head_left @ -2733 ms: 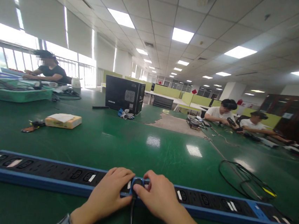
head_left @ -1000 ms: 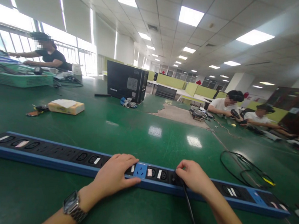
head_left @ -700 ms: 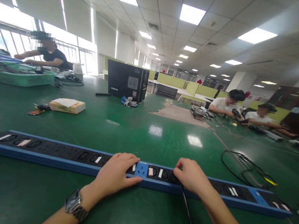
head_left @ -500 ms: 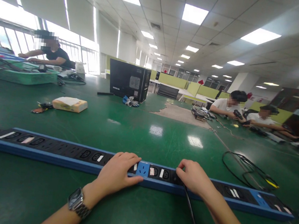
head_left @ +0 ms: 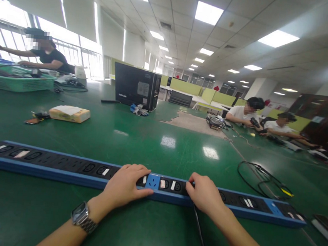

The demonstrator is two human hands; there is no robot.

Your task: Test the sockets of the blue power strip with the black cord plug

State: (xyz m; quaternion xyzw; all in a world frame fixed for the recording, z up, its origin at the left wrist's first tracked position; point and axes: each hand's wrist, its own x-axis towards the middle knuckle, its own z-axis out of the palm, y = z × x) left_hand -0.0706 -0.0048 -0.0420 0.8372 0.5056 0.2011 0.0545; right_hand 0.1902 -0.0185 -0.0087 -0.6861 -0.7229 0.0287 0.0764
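Observation:
A long blue-and-black power strip (head_left: 168, 196) lies across the green table in front of me, with white stickers beside several sockets. My left hand (head_left: 127, 181), a metal-banded watch on its wrist, grips the strip left of a blue socket (head_left: 153, 182). Its thumb lies over the near edge and its fingers reach the far edge. Right of the middle, my right hand (head_left: 204, 190) pinches the end of a black power cord (head_left: 199, 231) at a socket. The fingers mostly hide the plug, and the cord trails toward me.
A tissue pack (head_left: 69, 114), a black computer case (head_left: 135, 85) and gloves (head_left: 139, 110) stand beyond the strip. To the right lie a coiled black cable (head_left: 257, 166) and a dark flat object (head_left: 326, 231). A green basket (head_left: 19, 82) holds cables. Three people sit around the table.
The whole view has shifted slightly, so the strip and objects appear farther left. Both hands keep their places on the strip and cord. The person at left has stretched an arm out.

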